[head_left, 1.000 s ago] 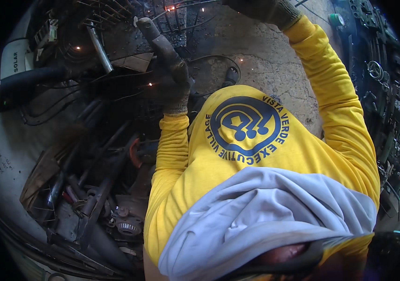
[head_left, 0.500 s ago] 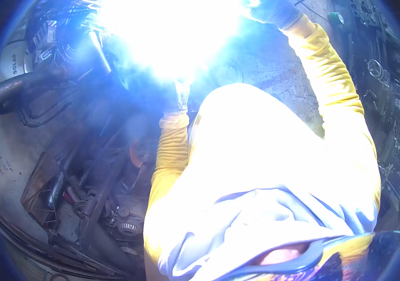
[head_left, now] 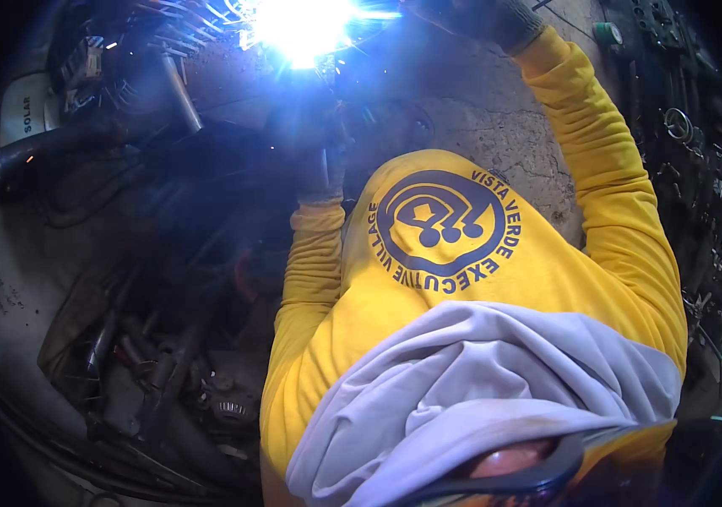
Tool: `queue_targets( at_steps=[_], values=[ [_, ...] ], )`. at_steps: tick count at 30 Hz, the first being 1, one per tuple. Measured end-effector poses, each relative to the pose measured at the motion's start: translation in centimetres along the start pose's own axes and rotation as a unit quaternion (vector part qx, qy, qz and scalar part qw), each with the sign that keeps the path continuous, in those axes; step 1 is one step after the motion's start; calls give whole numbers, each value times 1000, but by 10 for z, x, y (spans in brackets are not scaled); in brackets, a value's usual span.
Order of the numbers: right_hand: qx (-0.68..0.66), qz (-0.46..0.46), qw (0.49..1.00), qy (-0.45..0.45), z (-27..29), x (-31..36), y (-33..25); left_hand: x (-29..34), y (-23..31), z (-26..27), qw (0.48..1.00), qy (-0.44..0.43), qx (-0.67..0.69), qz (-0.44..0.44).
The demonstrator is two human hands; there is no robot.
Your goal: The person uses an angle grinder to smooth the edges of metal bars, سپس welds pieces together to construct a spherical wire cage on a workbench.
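A blinding blue-white welding arc burns at the top of the view, throwing sparks. To the right of it, my right hand wears a dark grey knit glove and is closed, its fingers toward the glare. A thin bright bluish rod lies between the arc and this hand; whether the hand holds it cannot be made out. Below the arc is my left hand, also gloved, in deep shadow and haze. Its fingers and anything in them are hidden. The workpiece under the arc is lost in glare.
Left of the arc stand curved metal rods and a metal tube. A thick dark pipe lies farther left. Metal scrap and a toothed gear part lie at lower left. Tools and hardware crowd the right side; the concrete floor is cracked.
The glare has shrunk sharply, and the yellow sleeves, shirt and surroundings show darker and clearer. Sparks are now visible. Both arms stay in nearly the same place.
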State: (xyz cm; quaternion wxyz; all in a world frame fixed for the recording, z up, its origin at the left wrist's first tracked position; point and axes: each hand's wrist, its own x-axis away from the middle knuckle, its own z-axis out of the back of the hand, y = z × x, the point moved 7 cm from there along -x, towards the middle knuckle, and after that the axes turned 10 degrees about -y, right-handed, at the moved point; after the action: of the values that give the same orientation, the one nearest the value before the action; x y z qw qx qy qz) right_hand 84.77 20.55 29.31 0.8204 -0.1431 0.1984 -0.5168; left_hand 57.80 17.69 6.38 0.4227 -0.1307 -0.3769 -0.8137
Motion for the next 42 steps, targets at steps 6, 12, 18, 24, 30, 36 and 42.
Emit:
queue_targets(
  at_steps=[6, 12, 18, 24, 30, 36, 42],
  values=[
    [-10, -7, 1000, -1, 4, 2, 0, 7, 8, 10, 978, 171, 53, -104],
    [-9, -13, 1000, -22, 4, 5, 2, 41, 30, 28, 933, 316, -57, -163],
    [-569, -40, 815, 103, -23, 14, 35, 51, 50, 61, 940, 330, 2, -84],
    [-101, -44, 993, 37, -3, 8, 20, 45, 58, 73, 912, 295, 252, -132],
    [-5, -17, 1000, 18, 4, 0, -1, 33, 47, 69, 903, 340, 223, -137],
    [27, -16, 999, 28, 8, -1, -6, 28, 44, 70, 869, 352, 302, -174],
    [27, -7, 999, 37, 8, -2, -9, 25, 47, 69, 893, 321, 268, -165]
  ],
)
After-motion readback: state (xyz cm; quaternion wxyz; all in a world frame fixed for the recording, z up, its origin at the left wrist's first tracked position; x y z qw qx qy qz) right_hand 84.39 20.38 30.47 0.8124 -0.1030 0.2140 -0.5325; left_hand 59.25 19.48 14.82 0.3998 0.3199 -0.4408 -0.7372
